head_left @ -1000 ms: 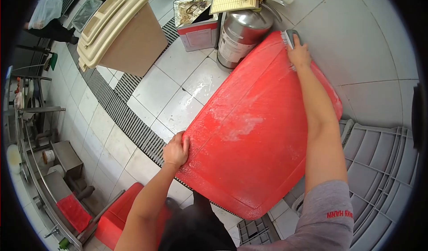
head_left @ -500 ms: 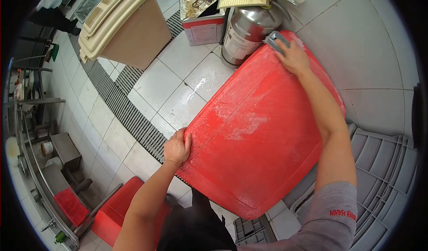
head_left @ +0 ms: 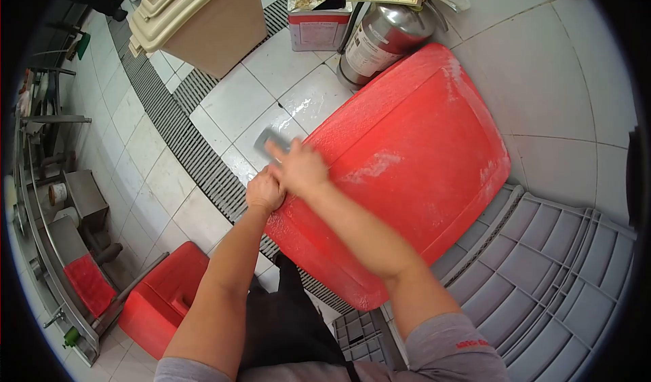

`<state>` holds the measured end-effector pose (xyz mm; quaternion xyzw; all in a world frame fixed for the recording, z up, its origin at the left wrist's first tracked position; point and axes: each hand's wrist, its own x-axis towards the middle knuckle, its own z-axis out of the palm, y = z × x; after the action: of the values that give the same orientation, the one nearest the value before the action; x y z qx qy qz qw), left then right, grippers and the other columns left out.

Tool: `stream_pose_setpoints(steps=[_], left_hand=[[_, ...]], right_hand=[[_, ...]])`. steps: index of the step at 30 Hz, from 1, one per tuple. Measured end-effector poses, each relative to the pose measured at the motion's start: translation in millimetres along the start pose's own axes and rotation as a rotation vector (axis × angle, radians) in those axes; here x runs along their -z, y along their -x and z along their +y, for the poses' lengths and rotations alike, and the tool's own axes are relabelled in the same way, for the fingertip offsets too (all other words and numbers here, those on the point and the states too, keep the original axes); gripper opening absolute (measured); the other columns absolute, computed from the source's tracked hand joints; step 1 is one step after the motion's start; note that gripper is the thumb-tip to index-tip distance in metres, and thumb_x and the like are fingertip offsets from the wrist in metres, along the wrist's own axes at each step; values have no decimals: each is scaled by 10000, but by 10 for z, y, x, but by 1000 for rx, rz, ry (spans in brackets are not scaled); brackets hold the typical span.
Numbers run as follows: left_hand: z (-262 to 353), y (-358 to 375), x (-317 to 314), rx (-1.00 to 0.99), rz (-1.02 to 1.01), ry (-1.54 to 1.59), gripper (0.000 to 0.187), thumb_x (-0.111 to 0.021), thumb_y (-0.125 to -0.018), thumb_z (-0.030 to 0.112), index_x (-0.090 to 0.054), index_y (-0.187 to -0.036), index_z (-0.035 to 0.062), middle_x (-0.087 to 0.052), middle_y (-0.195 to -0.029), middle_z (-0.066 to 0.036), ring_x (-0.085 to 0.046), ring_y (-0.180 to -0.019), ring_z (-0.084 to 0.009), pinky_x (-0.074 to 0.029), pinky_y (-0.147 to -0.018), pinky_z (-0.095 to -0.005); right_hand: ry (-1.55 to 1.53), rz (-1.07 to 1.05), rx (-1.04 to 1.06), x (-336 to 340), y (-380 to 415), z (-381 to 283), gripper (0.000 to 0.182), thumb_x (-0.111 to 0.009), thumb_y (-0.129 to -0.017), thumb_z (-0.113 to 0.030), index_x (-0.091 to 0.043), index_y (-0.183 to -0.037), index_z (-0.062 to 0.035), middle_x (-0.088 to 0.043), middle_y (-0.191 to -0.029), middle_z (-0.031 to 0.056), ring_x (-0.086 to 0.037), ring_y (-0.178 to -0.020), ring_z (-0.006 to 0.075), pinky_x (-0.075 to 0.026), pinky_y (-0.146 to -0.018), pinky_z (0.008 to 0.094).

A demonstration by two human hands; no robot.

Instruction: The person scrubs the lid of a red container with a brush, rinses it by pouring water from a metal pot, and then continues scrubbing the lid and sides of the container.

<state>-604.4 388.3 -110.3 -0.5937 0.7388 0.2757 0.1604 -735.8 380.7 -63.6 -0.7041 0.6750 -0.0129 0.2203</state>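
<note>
A large red plastic bin or tub (head_left: 420, 158) is tilted in front of me, with whitish suds smeared over its broad face. My left hand (head_left: 263, 192) grips its left edge, fingers curled over the rim. Close beside it, my right hand (head_left: 303, 168) holds a grey scrub brush (head_left: 264, 144) at that same edge, the brush reaching out past the rim. Motion blurs the brush and the fingers on it, and its bristles cannot be made out.
A steel fire extinguisher (head_left: 390, 36) stands by the bin's far corner, beside a square tin (head_left: 317, 32). A beige lidded container (head_left: 213, 26) is near the floor drain grating (head_left: 159, 100). Grey plastic racks (head_left: 542, 260) lie right; a smaller red container (head_left: 163, 300) sits lower left.
My right hand has brought the brush from the bin's far upper corner down to the left edge, near my left hand. The left hand keeps its grip; the view has shifted slightly.
</note>
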Motion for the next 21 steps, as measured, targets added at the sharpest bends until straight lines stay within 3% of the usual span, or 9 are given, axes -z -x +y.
stream_pose_setpoints(steps=[2, 3, 4, 7, 8, 12, 13, 17, 21], left_hand=[[78, 35, 96, -33, 99, 161, 427, -356, -917, 430, -546, -1095, 92, -617, -1026, -173, -601, -884, -355, -479, -763, -432], [65, 34, 92, -69, 130, 199, 424, -358, -915, 432, -550, -1066, 85, -618, -1011, -162, -603, -878, -353, -483, -756, -436], [33, 59, 75, -101, 166, 235, 423, -361, -913, 435, -553, -1037, 79, -620, -997, -151, -606, -872, -351, -488, -749, -441], [21, 25, 45, -78, 152, 210, 412, -351, -922, 424, -557, -1027, 83, -622, -984, -148, -610, -871, -332, -490, -753, -430], [23, 13, 55, -57, 151, 225, 412, -351, -922, 424, -557, -1027, 83, -622, -984, -148, -610, -871, -332, -490, -753, -430], [14, 48, 47, -88, 170, 231, 380, -321, -945, 370, -560, -1030, 86, -621, -978, -140, -612, -883, -310, -494, -765, -417], [7, 39, 30, -90, 170, 234, 378, -317, -945, 367, -556, -1048, 93, -622, -987, -136, -608, -883, -323, -489, -764, -424], [-82, 13, -86, -78, 139, 186, 387, -323, -933, 385, -551, -1069, 104, -628, -1005, -144, -609, -870, -349, -489, -752, -438], [-193, 83, -60, -46, 133, 287, 439, -355, -912, 446, -571, -1041, 86, -627, -973, -202, -617, -828, -372, -488, -736, -454]], right_hand=[[-122, 83, -111, 71, -102, 743, 351, -517, -859, -285, -489, -1179, -142, -558, -1011, 205, -613, -832, 332, -519, -640, 437], [35, 787, 258, 184, 51, 1153, 360, -518, -859, -285, -481, -1172, -112, -574, -999, 218, -606, -824, 366, -510, -640, 470], [-124, 207, -531, 609, 194, 1340, 410, -517, -860, -281, -455, -1228, -111, -571, -1039, 229, -601, -838, 392, -498, -665, 501], [-396, 462, -807, 742, 879, 2435, 562, -521, -861, -389, -341, -1356, -192, -577, -1030, 241, -612, -841, 373, -493, -701, 493], [16, 460, -1039, 506, 1078, 2923, 600, -518, -860, -407, -308, -1383, -201, -583, -1056, 224, -618, -867, 371, -491, -724, 491], [-491, 265, -729, 391, 505, 1641, 617, -521, -845, -437, -316, -1383, -215, -553, -1106, 253, -606, -862, 380, -478, -766, 504], [107, 616, -310, -120, 301, 1346, 596, -520, -846, -418, -315, -1378, -247, -512, -1122, 275, -599, -865, 384, -492, -746, 488], [-145, 73, -386, -145, -63, -469, 523, -511, -848, -412, -326, -1320, -282, -496, -1037, 262, -580, -881, 429, -492, -735, 500], [-200, 262, -597, -116, 497, 257, 557, -531, -831, -410, -340, -1339, -286, -491, -1104, 236, -575, -891, 427, -474, -775, 508]])
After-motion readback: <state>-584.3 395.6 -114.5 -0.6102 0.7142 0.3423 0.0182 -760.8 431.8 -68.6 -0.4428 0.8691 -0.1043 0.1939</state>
